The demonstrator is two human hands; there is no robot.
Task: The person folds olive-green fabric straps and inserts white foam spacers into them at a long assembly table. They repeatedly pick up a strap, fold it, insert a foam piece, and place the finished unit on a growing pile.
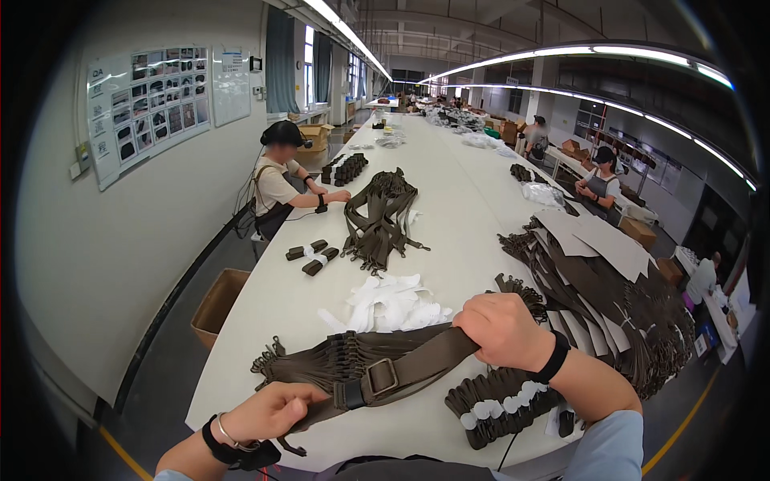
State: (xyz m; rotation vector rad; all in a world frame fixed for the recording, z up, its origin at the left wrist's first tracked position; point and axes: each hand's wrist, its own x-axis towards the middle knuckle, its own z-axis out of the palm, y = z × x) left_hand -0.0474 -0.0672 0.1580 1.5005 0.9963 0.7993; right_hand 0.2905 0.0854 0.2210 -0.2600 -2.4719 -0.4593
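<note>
The brown strap (pixel 433 358), held on the near side of the white strips (pixel 393 305), was judged best drawn flat and untwisted, its buckle (pixel 370 378) facing up. It was pinched low by the left hand (pixel 277 405), near-left of the strips, and clenched by the right hand (pixel 505 329), knuckles up, near-right of them.

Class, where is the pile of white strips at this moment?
In the head view, the pile of white strips lies slightly below centre on the white table, just beyond the buckled brown webbing strap.
</note>
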